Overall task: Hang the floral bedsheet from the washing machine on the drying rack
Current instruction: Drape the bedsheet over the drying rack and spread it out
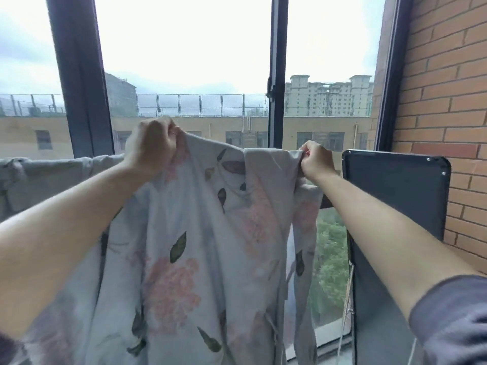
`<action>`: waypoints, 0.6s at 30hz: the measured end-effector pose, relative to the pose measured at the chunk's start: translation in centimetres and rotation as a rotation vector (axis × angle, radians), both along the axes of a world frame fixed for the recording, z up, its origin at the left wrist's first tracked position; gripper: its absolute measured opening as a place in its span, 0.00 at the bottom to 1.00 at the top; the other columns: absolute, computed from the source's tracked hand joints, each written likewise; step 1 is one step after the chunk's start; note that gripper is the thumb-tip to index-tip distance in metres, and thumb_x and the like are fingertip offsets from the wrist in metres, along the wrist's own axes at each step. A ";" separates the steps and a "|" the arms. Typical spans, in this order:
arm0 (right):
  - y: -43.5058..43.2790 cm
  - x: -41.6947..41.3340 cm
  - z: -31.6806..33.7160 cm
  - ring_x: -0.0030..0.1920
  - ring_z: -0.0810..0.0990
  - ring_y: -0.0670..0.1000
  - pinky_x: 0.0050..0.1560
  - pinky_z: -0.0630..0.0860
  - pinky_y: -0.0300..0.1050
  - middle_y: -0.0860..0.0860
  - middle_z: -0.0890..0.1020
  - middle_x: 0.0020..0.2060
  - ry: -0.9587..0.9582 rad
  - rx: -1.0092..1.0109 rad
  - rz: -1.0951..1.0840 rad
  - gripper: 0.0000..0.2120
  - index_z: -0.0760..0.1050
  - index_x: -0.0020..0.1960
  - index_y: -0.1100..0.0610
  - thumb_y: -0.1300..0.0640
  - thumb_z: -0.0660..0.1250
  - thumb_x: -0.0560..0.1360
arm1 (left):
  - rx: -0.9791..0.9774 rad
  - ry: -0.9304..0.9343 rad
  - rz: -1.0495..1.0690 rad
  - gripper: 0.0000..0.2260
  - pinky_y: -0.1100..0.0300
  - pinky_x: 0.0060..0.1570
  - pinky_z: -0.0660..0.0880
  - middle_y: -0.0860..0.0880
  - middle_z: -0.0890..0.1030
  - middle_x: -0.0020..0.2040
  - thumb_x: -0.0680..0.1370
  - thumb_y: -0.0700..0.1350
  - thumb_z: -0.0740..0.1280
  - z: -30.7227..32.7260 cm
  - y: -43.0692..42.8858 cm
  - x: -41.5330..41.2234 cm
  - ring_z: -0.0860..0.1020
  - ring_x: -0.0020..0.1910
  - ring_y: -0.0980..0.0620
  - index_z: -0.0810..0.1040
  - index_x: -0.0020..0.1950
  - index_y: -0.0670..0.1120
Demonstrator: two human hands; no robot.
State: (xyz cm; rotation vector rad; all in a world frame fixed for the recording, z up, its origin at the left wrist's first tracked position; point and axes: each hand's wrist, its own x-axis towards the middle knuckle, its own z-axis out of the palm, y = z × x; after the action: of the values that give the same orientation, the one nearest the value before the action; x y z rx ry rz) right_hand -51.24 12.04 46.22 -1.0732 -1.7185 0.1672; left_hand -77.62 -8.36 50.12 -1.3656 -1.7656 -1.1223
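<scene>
The floral bedsheet point(200, 246), pale blue-grey with pink flowers and dark green leaves, hangs in long folds in front of me. My left hand point(152, 146) is clenched on its top edge at centre left, raised a little higher. My right hand point(316, 160) pinches the top edge further right. A short dark piece of the drying rack bar point(326, 204) shows under my right forearm; the sheet hides the remainder. More pale grey cloth point(52, 177) lies draped to the left at the same height.
A big window with dark frames point(276, 101) stands just behind the sheet. A dark flat panel with rounded corners point(395, 196) leans at the right, in front of a brick wall point(448, 101).
</scene>
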 end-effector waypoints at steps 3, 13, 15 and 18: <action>2.0 -1.9 2.0 0.44 0.76 0.55 0.41 0.67 0.41 0.54 0.79 0.41 0.049 -0.010 0.088 0.10 0.77 0.47 0.61 0.64 0.57 0.76 | -0.099 -0.034 0.096 0.10 0.48 0.47 0.75 0.42 0.81 0.47 0.80 0.47 0.59 0.4 0.3 -0.2 0.77 0.46 0.40 0.77 0.48 0.44; 4.3 -9.4 10.7 0.47 0.77 0.54 0.48 0.74 0.43 0.56 0.81 0.45 0.147 0.040 0.518 0.12 0.79 0.52 0.61 0.65 0.58 0.76 | -0.366 0.107 0.078 0.19 0.55 0.49 0.69 0.53 0.76 0.58 0.76 0.60 0.63 -0.9 2.9 8.6 0.75 0.53 0.50 0.72 0.63 0.51; 4.8 -10.0 10.4 0.49 0.79 0.56 0.53 0.77 0.47 0.58 0.82 0.48 0.018 0.012 0.581 0.11 0.79 0.51 0.60 0.65 0.59 0.76 | -0.388 0.241 0.105 0.20 0.55 0.47 0.66 0.52 0.76 0.59 0.76 0.61 0.64 -1.7 4.9 10.6 0.76 0.52 0.49 0.72 0.63 0.52; 5.3 -10.0 8.0 0.46 0.80 0.53 0.52 0.79 0.49 0.57 0.83 0.49 -0.190 -0.077 0.648 0.10 0.80 0.51 0.59 0.65 0.60 0.76 | -0.302 0.258 0.108 0.10 0.54 0.41 0.71 0.51 0.79 0.50 0.77 0.55 0.65 -2.8 6.6 11.2 0.78 0.45 0.46 0.72 0.54 0.51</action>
State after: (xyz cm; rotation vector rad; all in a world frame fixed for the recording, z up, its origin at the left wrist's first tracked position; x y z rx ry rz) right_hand -61.25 17.36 54.20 -0.5621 -2.2024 0.5557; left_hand -66.42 -1.79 47.29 -1.4923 -1.8415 -0.6071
